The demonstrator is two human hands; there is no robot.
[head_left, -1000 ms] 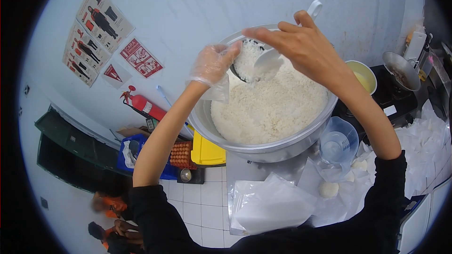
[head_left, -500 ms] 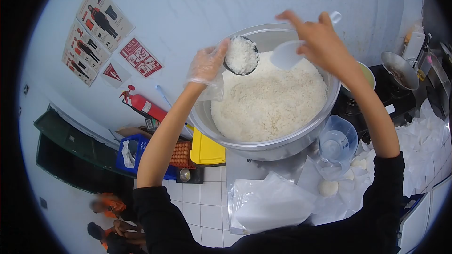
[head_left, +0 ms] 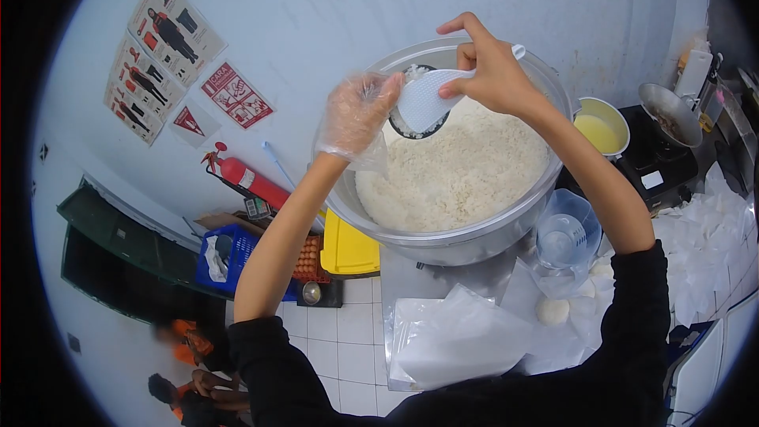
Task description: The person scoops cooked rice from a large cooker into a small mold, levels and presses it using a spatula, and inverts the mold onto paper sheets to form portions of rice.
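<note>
My left hand, in a clear plastic glove, grips a dark round cup of white rice above the far left of a large metal pot. A white rice paddle with a dimpled blade lies across the cup's mouth and covers most of the rice in it. My bare right hand pinches the paddle near where blade meets handle, index finger raised. Below both hands, the pot holds a broad bed of cooked rice.
A clear measuring jug stands beside the pot. White paper sheets and a round rice portion lie nearer me. Rightward are a pot of yellow liquid and a pan. People sit at lower left.
My right hand has moved left, bringing the paddle from over the pot onto the cup's rice. The cup has shifted slightly right and down.
</note>
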